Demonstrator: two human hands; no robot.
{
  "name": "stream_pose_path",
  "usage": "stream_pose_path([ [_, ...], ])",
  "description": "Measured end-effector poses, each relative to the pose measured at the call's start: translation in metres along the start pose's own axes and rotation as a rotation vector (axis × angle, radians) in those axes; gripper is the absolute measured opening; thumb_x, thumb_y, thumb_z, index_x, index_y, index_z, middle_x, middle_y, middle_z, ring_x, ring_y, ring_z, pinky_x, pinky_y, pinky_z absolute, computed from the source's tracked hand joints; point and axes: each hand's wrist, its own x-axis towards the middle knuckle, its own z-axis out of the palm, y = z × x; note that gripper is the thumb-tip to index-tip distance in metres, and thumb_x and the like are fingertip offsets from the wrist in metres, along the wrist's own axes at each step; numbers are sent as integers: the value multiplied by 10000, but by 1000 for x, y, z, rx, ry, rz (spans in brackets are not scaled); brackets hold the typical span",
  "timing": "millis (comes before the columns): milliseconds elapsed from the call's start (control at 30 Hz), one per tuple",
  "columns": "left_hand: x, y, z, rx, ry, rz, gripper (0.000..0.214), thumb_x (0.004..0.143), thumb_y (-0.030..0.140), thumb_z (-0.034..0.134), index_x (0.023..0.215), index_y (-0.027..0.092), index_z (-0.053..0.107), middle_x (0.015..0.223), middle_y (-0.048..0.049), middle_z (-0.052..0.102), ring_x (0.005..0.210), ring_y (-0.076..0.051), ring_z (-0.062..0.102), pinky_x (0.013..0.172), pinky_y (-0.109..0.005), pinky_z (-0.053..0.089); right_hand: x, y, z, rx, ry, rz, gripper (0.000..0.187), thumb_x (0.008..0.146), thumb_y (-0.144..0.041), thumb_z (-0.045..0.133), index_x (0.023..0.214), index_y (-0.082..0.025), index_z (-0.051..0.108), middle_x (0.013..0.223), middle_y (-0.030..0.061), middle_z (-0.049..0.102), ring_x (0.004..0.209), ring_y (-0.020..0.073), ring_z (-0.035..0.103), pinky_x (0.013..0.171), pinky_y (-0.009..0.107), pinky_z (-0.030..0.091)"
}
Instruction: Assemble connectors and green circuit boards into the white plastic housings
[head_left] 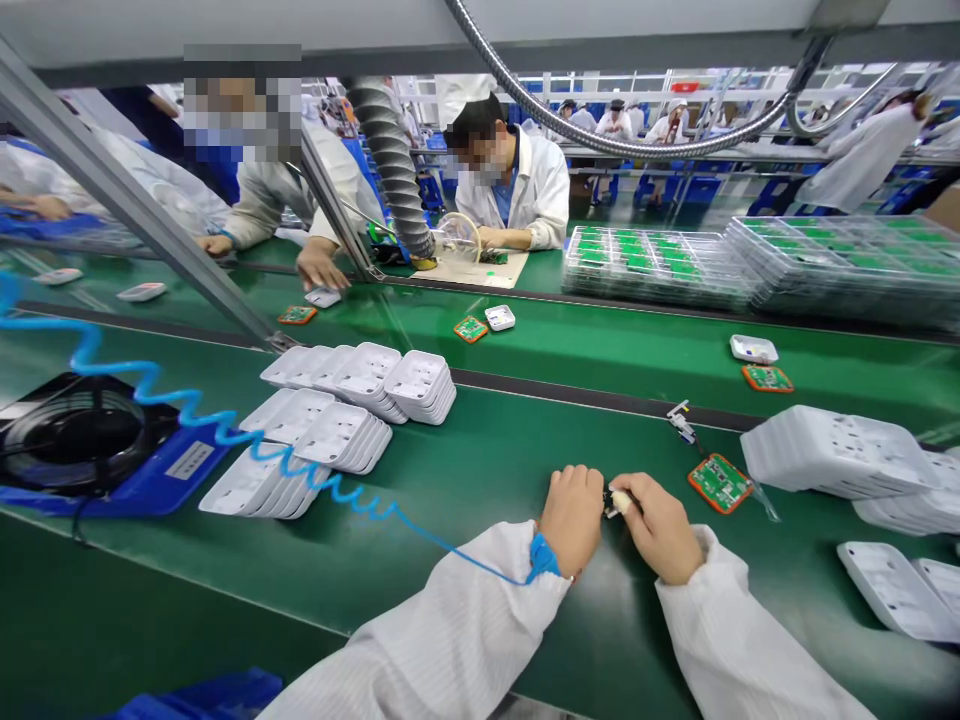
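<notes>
Two hands pinch one small white connector between them, low over the green table.

The left hand is curled, its fingertips on the dark end of the part; the right hand grips the white end, though the piece is too small to make out clearly. A blue wrist strap on the left wrist runs into one blue coiled cord. Just right of the hands lies one green circuit board with an orange rim, and beyond it one small wired plug. On the belt behind lie four more such boards, one of them beside a white shell. Stacks of white plastic shells stand to the left, another stack to the right. Two people work across the table.
</notes>
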Motion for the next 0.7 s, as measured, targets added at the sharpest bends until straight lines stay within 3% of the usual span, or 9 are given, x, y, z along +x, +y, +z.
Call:
stream_pose_path([
  [233,-3,-11,1,-86,47,-50,140,763,63,391,815,167,469,879,-78,530,830,-221,456,729,-354,359,0,1,3,2,-27,17,163,894,-249,366,926,-209,522,880,32,574,821,165,528,730,296,404],
  [500,-14,-26,-7,-696,131,-100,267,673,29,450,883,191,480,798,7,568,729,-124,521,694,-248,404,3,-9,4,45,-87,-4,165,894,-237,358,892,-213,521,851,26,556,792,154,521,712,284,401],
  [700,-13,-27,-11,-779,134,-158,166,627,58,519,738,182,531,696,34,557,656,-105,503,635,-226,391,6,-16,3,57,-115,-26,163,876,-191,362,888,-210,523,870,34,559,813,156,518,724,289,402],
])
